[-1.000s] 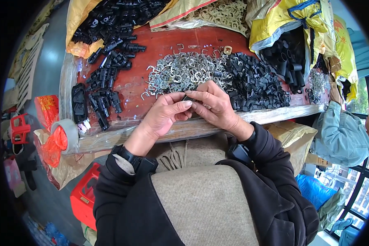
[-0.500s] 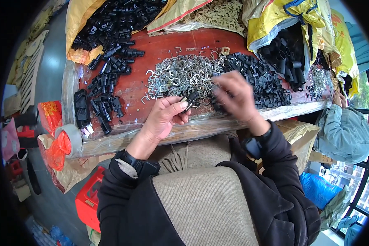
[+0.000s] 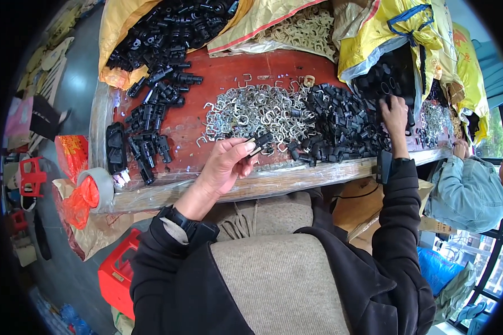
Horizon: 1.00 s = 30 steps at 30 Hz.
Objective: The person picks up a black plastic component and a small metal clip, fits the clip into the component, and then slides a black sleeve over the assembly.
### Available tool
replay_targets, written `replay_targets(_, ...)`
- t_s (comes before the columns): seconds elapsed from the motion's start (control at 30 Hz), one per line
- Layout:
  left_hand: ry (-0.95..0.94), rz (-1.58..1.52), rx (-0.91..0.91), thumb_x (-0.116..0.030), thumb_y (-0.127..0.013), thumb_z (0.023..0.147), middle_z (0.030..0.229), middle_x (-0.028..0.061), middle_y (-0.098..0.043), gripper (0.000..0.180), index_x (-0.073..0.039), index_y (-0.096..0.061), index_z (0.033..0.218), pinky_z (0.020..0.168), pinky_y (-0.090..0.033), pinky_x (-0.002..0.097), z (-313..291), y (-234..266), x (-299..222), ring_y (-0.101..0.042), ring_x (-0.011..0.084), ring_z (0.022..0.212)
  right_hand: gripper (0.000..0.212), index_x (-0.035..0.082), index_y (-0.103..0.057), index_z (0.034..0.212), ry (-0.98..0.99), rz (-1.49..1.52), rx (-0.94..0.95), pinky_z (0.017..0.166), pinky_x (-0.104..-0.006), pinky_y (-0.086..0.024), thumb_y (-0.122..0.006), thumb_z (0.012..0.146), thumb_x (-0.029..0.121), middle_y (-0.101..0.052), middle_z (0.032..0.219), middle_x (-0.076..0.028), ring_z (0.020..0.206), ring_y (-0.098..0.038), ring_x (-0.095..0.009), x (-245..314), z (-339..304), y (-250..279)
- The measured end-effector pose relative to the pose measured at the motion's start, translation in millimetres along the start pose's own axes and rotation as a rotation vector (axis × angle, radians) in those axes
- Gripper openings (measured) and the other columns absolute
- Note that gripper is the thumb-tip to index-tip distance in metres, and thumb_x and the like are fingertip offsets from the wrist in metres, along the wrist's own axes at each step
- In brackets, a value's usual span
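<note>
Left hand point(image 3: 226, 163): thumb and forefinger pinched together on one small black plastic part point(image 3: 265, 139), which juts past the fingertips. Right hand point(image 3: 395, 114): fingers bent down among black tubes point(image 3: 380, 87); grip on any, cannot tell. Just beyond left fingers: heap of U-shaped metal clips point(image 3: 251, 109). Between the hands: short black plastic pieces point(image 3: 341, 120). Left of left fingers: black cylindrical fittings point(image 3: 170, 92). Beyond right fingers: yellow sack point(image 3: 369, 49).

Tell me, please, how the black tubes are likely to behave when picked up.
The black tubes look apt to roll, being round. Their hollow ends suggest lightness for their size. They seem fairly stiff, as the openings look undented.
</note>
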<state>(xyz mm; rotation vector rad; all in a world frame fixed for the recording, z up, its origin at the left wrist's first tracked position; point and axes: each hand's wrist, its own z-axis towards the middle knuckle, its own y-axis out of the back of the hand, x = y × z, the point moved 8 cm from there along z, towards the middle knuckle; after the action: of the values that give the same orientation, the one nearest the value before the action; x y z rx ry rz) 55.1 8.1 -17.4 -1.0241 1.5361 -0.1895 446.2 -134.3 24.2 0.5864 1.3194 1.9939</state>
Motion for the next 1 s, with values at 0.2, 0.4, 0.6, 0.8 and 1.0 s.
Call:
replay_targets(0.2, -0.011, -0.011, -0.025, -0.023, -0.057, 0.076, 0.059, 0.0009, -0.050, 0.021, -0.003, -0.053, 0.070, 0.039, -0.033, 0.0170, -1.2, -0.2, -2.6, -0.043, 0.0057, 0.044, 0.045, 0.008, -0.047, 0.106, 0.142, -0.118, -0.046, 0.071, -0.0458, -0.038, -0.058, 0.069, 0.031, -0.051, 0.098, -0.010, 0.093, -0.046, -0.031, 31.1, -8.7, 7.2)
replay_targets(0.4, -0.015, -0.004, -0.023, -0.023, -0.057, 0.076, 0.059, 0.0012, -0.051, 0.021, -0.004, -0.054, 0.070, 0.040, -0.034, 0.0174, -2.1, 1.9, -1.9, -0.043, 0.0061, 0.045, 0.040, 0.007, -0.051, 0.102, 0.057, -0.208, -0.009, 0.072, -0.0416, -0.039, -0.056, 0.070, 0.030, -0.051, 0.100, -0.010, 0.091, -0.049, -0.031, 38.5, 1.9, 11.2)
replay_targets(0.6, 0.040, 0.023, -0.019, -0.024, -0.057, 0.076, 0.065, 0.0032, -0.054, 0.022, -0.003, -0.053, 0.081, 0.043, -0.038, 0.0168, -1.0, 0.6, 1.9, -0.049, 0.0069, 0.050, 0.032, 0.005, -0.053, 0.096, 0.020, 0.367, -0.119, 0.073, -0.0338, -0.041, -0.059, 0.066, 0.014, -0.052, 0.093, -0.011, 0.083, -0.052, -0.026, 39.0, -19.7, 64.3)
replay_targets(0.8, 0.038, 0.035, -0.043, -0.023, -0.058, 0.077, 0.073, 0.0052, -0.057, 0.028, -0.003, -0.049, 0.096, 0.050, -0.044, 0.0172, -1.9, 1.3, 3.2, -0.056, 0.0090, 0.058, 0.042, 0.004, -0.053, 0.094, 0.606, 0.774, 0.120, 0.073, -0.0305, -0.041, -0.061, 0.054, -0.001, -0.053, 0.086, -0.010, 0.082, -0.052, -0.026, 190.1, -89.4, 109.4)
replay_targets(1.0, 0.093, 0.031, -0.034, -0.020, -0.058, 0.076, 0.072, 0.0051, -0.057, 0.023, -0.003, -0.052, 0.091, 0.051, -0.045, 0.0175, -13.9, -3.6, -0.9, -0.056, 0.0093, 0.058, 0.042, 0.004, -0.053, 0.099, 0.744, 1.049, 0.389, 0.068, -0.0312, -0.043, -0.068, 0.060, 0.010, -0.049, 0.091, -0.012, 0.081, -0.052, -0.025, 252.4, -131.2, 111.6)
